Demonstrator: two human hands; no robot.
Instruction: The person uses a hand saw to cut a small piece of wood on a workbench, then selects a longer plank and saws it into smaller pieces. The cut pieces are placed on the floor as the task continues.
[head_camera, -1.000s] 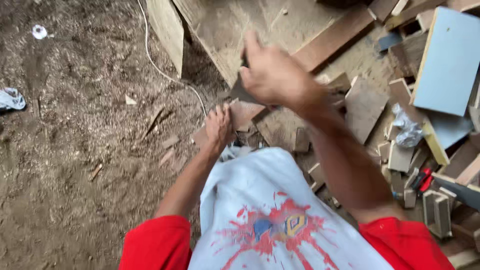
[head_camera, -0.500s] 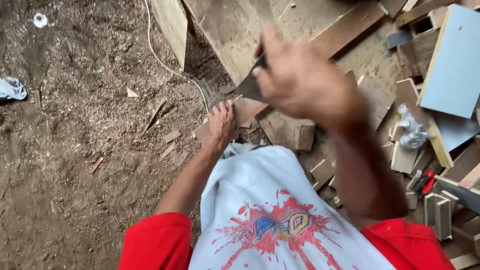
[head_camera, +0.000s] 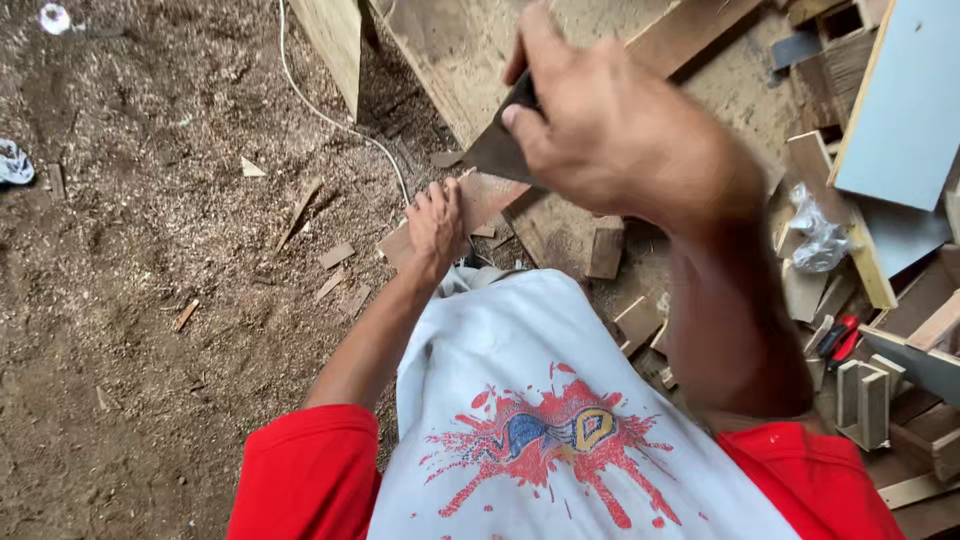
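Dirt floor (head_camera: 150, 300) thick with sawdust and chips, offcuts heaped on the far right. Right hand (head_camera: 610, 130) fisted around the handle of a dark flat blade (head_camera: 497, 152), raised above the work; left hand (head_camera: 437, 222) lies flat, fingers together, pressing down a thin wooden board (head_camera: 480, 200) on the floor just ahead of the knees. Board looks light, stiff, rough and splinter-prone, best pinned flat or gripped by its long edges; white cable (head_camera: 330, 115) trails beyond, red-handled pliers (head_camera: 838, 338) among the scraps.
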